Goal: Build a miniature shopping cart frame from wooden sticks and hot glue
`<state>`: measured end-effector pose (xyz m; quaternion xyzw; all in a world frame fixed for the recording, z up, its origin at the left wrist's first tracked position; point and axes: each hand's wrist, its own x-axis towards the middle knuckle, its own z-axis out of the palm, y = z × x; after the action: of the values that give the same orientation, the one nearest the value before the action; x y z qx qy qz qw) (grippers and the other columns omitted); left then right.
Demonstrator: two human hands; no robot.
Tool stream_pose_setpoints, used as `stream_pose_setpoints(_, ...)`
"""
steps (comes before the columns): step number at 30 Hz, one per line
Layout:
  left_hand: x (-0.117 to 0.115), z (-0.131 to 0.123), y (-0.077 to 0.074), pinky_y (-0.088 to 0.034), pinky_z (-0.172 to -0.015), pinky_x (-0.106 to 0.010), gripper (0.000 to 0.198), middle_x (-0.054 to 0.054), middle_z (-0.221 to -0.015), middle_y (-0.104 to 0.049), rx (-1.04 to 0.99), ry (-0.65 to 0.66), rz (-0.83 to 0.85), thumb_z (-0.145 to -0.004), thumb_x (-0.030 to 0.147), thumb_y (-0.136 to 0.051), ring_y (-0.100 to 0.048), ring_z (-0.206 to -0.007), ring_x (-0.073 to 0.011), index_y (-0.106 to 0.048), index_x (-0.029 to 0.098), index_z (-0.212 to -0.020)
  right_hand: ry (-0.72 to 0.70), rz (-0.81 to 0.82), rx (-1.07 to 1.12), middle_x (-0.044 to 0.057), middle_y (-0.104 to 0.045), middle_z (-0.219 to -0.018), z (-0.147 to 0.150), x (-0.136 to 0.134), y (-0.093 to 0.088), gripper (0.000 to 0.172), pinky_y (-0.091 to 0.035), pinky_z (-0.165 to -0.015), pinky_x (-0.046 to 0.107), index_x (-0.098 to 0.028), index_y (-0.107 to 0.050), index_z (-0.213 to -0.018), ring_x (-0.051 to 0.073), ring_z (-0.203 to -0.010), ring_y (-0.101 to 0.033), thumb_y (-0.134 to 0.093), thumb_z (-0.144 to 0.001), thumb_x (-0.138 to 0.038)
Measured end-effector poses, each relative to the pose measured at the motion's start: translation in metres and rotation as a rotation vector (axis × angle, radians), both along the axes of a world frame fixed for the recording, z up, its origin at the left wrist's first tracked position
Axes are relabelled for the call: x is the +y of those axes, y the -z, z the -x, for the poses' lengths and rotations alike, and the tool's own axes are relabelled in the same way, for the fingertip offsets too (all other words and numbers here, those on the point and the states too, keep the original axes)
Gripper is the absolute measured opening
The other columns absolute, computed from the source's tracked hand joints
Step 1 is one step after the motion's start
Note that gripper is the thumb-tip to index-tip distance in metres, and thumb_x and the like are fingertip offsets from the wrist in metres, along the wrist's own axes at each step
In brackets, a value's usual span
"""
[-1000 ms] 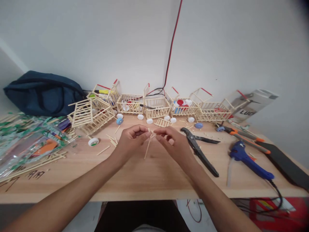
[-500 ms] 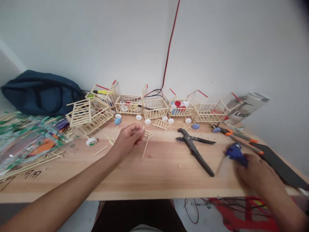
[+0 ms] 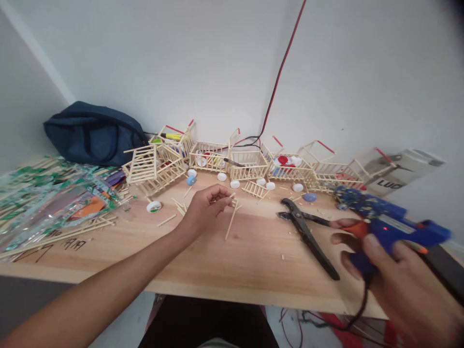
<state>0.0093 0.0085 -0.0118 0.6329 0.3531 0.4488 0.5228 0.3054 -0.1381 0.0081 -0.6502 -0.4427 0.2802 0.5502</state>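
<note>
- Glue gun (image 3: 393, 223) is off the desk (image 3: 235, 263) now, gripped tight in the right hand (image 3: 406, 285); a second ago it lay near the right edge.
- Stick piece (image 3: 231, 221) stays pinched in the left hand (image 3: 206, 209) fingers, mid-desk, so tool and piece are both in hand.
- Pliers (image 3: 308, 234) lie between the hands; bare wood in front, desk's front edge close.

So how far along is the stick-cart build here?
Done: several stick carts stand in a row at the back. In hand: the left hand pinches a stick, and the right hand holds the blue glue gun above the table. Left: loose sticks and bottle caps lie unattached, so this cart seems barely begun.
</note>
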Motion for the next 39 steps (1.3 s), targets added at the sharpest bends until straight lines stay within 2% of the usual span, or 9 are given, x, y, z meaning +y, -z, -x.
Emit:
stream_pose_setpoints(3, -0.001, 0.002, -0.002, -0.037, -0.049, -0.018, 0.012, 0.002, -0.067, -0.059, 0.044, -0.034, -0.061, -0.080, 0.027, -0.063, -0.046, -0.052, -0.0059, -0.064, 0.016, -0.083, -0.205, 0.018, 0.238, 0.006, -0.063, -0.078, 0.058, 0.026, -0.002, 0.033, -0.029, -0.037, 0.024, -0.021, -0.058, -0.098, 0.008, -0.042, -0.042, -0.063, -0.080, -0.048)
stream_pose_setpoints(7, -0.002, 0.005, -0.002, -0.041, -0.053, -0.019, 0.012, 0.001, -0.069, -0.061, 0.105, -0.087, -0.159, -0.081, 0.028, -0.062, -0.050, -0.056, -0.0076, -0.066, 0.017, -0.083, -0.334, 0.053, 0.220, -0.001, -0.054, -0.063, 0.086, 0.039, 0.010, 0.037, -0.023, -0.038, 0.020, -0.020, -0.056, -0.101, 0.006, -0.042, -0.036, -0.055, -0.084, -0.053)
stream_pose_setpoints(11, -0.001, 0.007, -0.002, -0.043, -0.057, -0.019, 0.010, -0.001, -0.078, -0.065, 0.159, -0.144, -0.251, -0.082, 0.025, -0.061, -0.054, -0.064, -0.0092, -0.068, 0.018, -0.084, -0.379, 0.102, 0.149, -0.002, -0.051, -0.063, 0.092, 0.045, 0.019, 0.038, -0.026, -0.041, 0.018, -0.019, -0.054, -0.098, 0.006, -0.048, -0.038, -0.052, -0.086, -0.055)
stream_pose_setpoints(16, -0.001, 0.009, -0.002, -0.045, -0.059, -0.020, 0.010, -0.002, -0.080, -0.067, 0.172, -0.162, -0.270, -0.083, 0.024, -0.060, -0.057, -0.067, -0.0105, -0.069, 0.018, -0.086, -0.394, 0.116, 0.145, 0.001, -0.053, -0.071, 0.096, 0.046, 0.022, 0.039, -0.026, -0.040, 0.018, -0.019, -0.052, -0.097, 0.007, -0.050, -0.039, -0.053, -0.085, -0.057)
stream_pose_setpoints(24, -0.002, 0.009, -0.004, -0.045, -0.063, -0.021, 0.012, -0.002, -0.084, -0.069, 0.191, -0.161, -0.289, -0.083, 0.025, -0.060, -0.058, -0.070, -0.0113, -0.071, 0.020, -0.088, -0.450, 0.128, 0.151, -0.002, -0.048, -0.063, 0.097, 0.043, 0.021, 0.038, -0.025, -0.041, 0.018, -0.019, -0.051, -0.089, 0.007, -0.048, -0.037, -0.052, -0.085, -0.057)
stream_pose_setpoints(39, -0.002, 0.011, -0.008, -0.044, -0.064, -0.022, 0.014, -0.003, -0.085, -0.069, 0.172, -0.157, -0.298, -0.084, 0.027, -0.060, -0.059, -0.074, -0.0122, -0.071, 0.020, -0.087, -0.463, 0.128, 0.132, -0.005, -0.041, -0.058, 0.102, 0.045, 0.017, 0.036, -0.023, -0.040, 0.018, -0.019, -0.048, -0.080, 0.006, -0.046, -0.034, -0.051, -0.086, -0.055)
